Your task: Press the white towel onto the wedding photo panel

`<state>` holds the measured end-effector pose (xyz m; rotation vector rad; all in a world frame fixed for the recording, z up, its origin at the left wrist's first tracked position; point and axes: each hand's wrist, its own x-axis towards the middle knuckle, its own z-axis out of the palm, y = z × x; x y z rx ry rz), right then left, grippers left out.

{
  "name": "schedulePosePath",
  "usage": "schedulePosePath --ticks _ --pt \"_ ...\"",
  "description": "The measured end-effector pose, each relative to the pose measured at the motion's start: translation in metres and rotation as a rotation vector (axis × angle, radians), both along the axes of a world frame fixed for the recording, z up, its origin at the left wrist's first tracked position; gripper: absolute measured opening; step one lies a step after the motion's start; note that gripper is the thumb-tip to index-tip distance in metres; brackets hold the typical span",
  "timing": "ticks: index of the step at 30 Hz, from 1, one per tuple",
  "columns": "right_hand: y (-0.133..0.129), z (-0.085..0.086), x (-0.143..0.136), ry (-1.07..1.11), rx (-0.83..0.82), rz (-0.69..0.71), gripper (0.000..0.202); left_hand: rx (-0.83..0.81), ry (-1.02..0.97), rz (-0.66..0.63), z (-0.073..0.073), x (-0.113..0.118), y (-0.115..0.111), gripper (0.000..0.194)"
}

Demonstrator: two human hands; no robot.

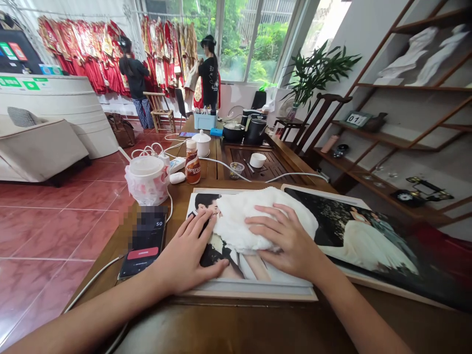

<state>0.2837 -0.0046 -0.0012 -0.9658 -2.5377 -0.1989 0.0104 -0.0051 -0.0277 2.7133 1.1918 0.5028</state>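
Observation:
My right hand (285, 238) rests with spread, slightly bent fingers on a fluffy white cloth (236, 221). The cloth lies bunched over a framed photo print (295, 282) and hides much of its picture. My left hand (193, 250) lies flat on the print's left side, fingers stretched out and thumb apart, close to the cloth's left edge. To the right, a second framed photo print (368, 241) shows a wide white gown on a dark ground; its left end passes behind the cloth and my right hand.
On the wooden table (236, 324), a phone (143, 241), a bagged white tub (147, 179), a Nescafé bottle (192, 164) and a lidded white cup (201, 143) stand left. Behind the prints is a tea tray (271, 169) with a small white bowl (257, 160). Two people stand by red garments.

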Motion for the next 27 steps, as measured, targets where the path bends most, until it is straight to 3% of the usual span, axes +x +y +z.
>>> schedulePosePath --ticks 8,15,23,27 --pt "-0.009 -0.002 -0.014 -0.001 0.002 0.13 0.024 0.01 -0.005 -0.014 0.003 0.0 0.0 0.07" --pt "0.001 0.001 0.003 -0.006 -0.012 -0.009 0.02 -0.004 -0.015 -0.003 0.0 -0.001 0.0 0.086" --pt "-0.011 -0.001 -0.016 0.026 -0.026 0.138 0.024 0.017 -0.021 -0.011 0.003 -0.001 -0.001 0.073" --pt "-0.004 0.0 -0.008 0.01 -0.025 0.083 0.022 0.014 -0.027 -0.007 0.0 -0.001 0.0 0.078"
